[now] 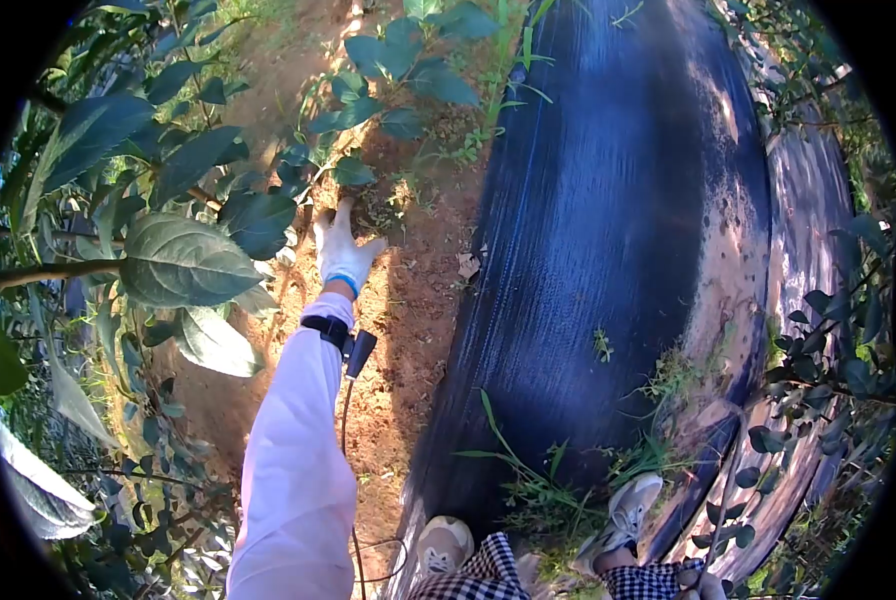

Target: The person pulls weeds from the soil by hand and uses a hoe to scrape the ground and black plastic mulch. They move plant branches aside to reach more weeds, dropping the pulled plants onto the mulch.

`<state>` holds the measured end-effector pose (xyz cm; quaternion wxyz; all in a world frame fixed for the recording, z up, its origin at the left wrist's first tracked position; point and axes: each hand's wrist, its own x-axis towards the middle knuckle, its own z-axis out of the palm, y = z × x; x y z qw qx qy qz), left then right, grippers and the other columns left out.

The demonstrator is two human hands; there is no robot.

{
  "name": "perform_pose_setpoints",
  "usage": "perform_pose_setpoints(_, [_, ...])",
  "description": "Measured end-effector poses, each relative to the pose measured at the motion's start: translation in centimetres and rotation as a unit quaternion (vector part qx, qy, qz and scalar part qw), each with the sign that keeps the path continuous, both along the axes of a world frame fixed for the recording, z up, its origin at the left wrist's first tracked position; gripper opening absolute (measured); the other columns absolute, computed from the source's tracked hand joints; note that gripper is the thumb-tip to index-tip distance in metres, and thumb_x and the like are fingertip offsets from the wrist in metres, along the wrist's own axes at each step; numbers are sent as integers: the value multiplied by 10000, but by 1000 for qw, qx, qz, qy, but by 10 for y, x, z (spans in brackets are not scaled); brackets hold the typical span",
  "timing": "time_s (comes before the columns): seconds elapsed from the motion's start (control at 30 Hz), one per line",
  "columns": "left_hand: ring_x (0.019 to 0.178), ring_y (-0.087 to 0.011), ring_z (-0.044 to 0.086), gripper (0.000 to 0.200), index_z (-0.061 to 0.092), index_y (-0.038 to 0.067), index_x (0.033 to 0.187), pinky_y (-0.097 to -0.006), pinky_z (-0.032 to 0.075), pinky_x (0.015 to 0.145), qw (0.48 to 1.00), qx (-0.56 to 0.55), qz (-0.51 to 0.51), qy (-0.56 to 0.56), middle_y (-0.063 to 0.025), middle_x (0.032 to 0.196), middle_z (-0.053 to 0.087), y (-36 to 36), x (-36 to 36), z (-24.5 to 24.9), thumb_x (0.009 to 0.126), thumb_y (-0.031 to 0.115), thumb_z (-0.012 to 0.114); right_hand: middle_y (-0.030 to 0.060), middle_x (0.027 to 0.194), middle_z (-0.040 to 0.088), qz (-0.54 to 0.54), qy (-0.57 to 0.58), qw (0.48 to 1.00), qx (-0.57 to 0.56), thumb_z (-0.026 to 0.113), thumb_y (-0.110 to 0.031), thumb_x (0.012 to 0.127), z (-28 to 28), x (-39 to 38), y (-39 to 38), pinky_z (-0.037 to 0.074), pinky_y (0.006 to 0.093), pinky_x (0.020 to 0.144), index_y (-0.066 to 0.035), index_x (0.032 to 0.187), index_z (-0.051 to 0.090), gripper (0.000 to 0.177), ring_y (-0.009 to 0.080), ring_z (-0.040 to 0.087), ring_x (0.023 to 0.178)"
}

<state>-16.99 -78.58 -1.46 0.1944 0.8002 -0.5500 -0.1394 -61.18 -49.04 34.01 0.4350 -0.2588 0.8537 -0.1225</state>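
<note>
My left hand [342,248], in a white glove with a blue cuff, reaches forward over the bare soil [383,350]. Its thumb stands out to the right and its fingers are apart, with nothing visible in them. Just beyond the fingertips is a thin leafy branch [320,172]. A black strap [326,328] with a small black device [360,354] circles the wrist over a white sleeve. At the bottom right edge, a small pale part of what looks like my right hand [706,588] shows at the foot of a thin stem [725,500]; its fingers are hidden.
Large green leaves [190,260] crowd the left side, close to the camera. Black plastic sheeting [588,200] runs along the ground to the right of the soil strip. My shoes [444,545] stand beside grass tufts [553,490]. A cable [346,430] hangs along the sleeve.
</note>
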Motion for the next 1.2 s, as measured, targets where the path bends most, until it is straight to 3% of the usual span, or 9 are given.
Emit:
perform_pose_setpoints(0.2, [1065,-375,561,338,626,120,1099,-407,458,929,982,131,-116,-74,-163,1167,584,-28,12,-33,774,202,669,0,856,557,-18,-7,1000,21,567,-200,920,1,2,-7,387,230,592,12,1179,602,336,79,478,698])
perform_pose_setpoints(0.27, [912,-296,626,216,617,95,1038,-361,476,834,994,-53,-30,90,-125,933,659,-24,25,-54,840,184,614,-2,843,560,-17,-7,1000,13,567,-200,920,-1,-1,-2,379,224,580,17,1180,597,340,73,475,682])
perform_pose_setpoints(0.33, [962,-273,623,315,581,36,1124,-355,472,849,938,-157,121,283,-126,1010,664,-27,47,-64,868,218,609,-4,829,562,-19,-12,1000,12,567,-200,920,-4,-6,-1,372,218,568,22,1182,592,345,67,473,665])
perform_pose_setpoints(0.4, [1009,-261,606,416,528,-22,1200,-368,466,874,961,-165,193,107,-143,1108,637,-21,73,-88,868,210,621,-5,815,564,-19,-16,1000,12,567,-200,920,-9,-9,0,364,212,556,28,1184,587,349,62,470,649])
perform_pose_setpoints(0.53, [1030,-351,585,453,521,82,1250,-393,451,914,996,25,-42,-73,-190,1161,595,-20,56,-31,823,171,641,-9,788,569,-19,-13,1000,13,567,-201,919,-12,-11,6,349,200,532,38,1187,578,359,50,465,616])
perform_pose_setpoints(0.83, [946,-350,621,364,600,85,1142,-382,473,851,979,-110,25,172,-189,1009,657,-52,48,-54,797,187,660,22,957,599,-33,-24,999,33,568,-201,910,-9,-5,-8,391,206,614,65,1310,492,486,77,468,729])
perform_pose_setpoints(0.97, [986,-414,586,441,576,107,1206,-427,457,913,981,-74,-137,-114,-182,1056,650,-69,36,-55,780,175,669,29,988,610,-50,-16,997,47,573,-193,914,-11,-2,-9,401,205,617,75,1327,471,503,75,477,732])
perform_pose_setpoints(1.1, [926,-372,620,387,612,120,1169,-412,489,861,987,81,-122,-66,-142,980,675,-79,28,-51,788,166,668,70,1082,621,-31,-1,999,43,578,-184,919,-14,3,-16,444,219,696,88,1343,445,521,99,531,816])
perform_pose_setpoints(1.2, [919,-339,642,310,650,110,1103,-377,492,842,983,-67,-39,167,-150,872,679,-56,21,-41,798,162,677,103,1161,595,-48,-8,998,50,572,-181,921,-12,1,-16,439,243,786,95,1343,440,521,134,534,919])
